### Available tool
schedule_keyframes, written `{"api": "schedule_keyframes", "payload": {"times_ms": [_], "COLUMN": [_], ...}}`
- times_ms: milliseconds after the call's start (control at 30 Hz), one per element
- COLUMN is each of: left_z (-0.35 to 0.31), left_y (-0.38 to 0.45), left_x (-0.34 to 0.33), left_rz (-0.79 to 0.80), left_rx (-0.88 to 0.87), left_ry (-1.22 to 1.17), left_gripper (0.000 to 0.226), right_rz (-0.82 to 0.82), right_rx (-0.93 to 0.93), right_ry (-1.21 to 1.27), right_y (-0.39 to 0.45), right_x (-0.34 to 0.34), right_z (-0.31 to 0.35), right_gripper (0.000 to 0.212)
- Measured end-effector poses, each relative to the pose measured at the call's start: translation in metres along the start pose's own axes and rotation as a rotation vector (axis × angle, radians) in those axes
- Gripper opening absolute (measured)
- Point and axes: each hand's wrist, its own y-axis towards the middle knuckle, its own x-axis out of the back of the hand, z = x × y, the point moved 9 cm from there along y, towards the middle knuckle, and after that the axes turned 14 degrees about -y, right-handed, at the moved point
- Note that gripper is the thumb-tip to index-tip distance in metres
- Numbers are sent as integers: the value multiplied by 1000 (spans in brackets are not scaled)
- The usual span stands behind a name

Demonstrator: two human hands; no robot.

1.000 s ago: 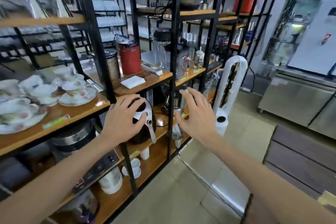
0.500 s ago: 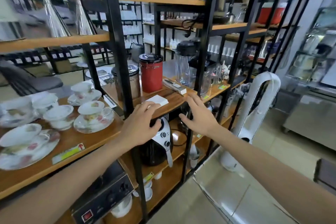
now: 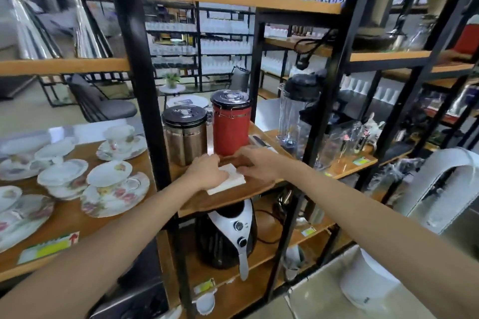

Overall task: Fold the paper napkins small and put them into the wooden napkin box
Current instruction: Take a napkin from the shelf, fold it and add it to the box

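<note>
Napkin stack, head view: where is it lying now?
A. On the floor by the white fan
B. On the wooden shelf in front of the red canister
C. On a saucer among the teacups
B: the white napkin stack lies on the wooden shelf before the red canister, with both hands on it.

Wood, paper and metal on the shelf

Matt white paper napkins [image 3: 228, 179] lie on the smooth wooden shelf [image 3: 228, 197]; behind them, a glossy red canister [image 3: 231, 124] beside a brushed-metal canister [image 3: 185, 134].
</note>
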Motion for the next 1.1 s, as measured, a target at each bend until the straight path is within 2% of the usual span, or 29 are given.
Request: {"api": "schedule_keyframes", "payload": {"times_ms": [133,333,533,633,733,800,933,1000,1100], "left_z": [13,26,31,40,42,42,31,16,-11], "left_y": [17,38,48,51,50,49,44,39,31], "left_x": [-8,-7,-6,-13,-15,-16,-14,-5,10], "left_rz": [73,141,285,379,412,433,434,376,229], "left_rx": [119,181,284,356,375,385,360,246,16], "left_ry": [-47,59,41,13,42,38,16,65,176], "left_gripper": [49,55,46,38,42,41,35,39,42], "right_rz": [98,311,411,460,498,529,515,453,252], "right_rx": [76,247,359,372,362,361,391,399,381], "right_ry": [2,49,121,121,110,91,94,81,36], "right_y": [34,70,85,85,87,86,77,71,61], "right_x": [-17,-45,-46,-52,-55,-58,-52,-41,-18], "right_z": [-9,-3,0,-1,-2,-3,-5,-9,-22], "right_gripper": [52,68,53,48,50,40,25,26,31]}}
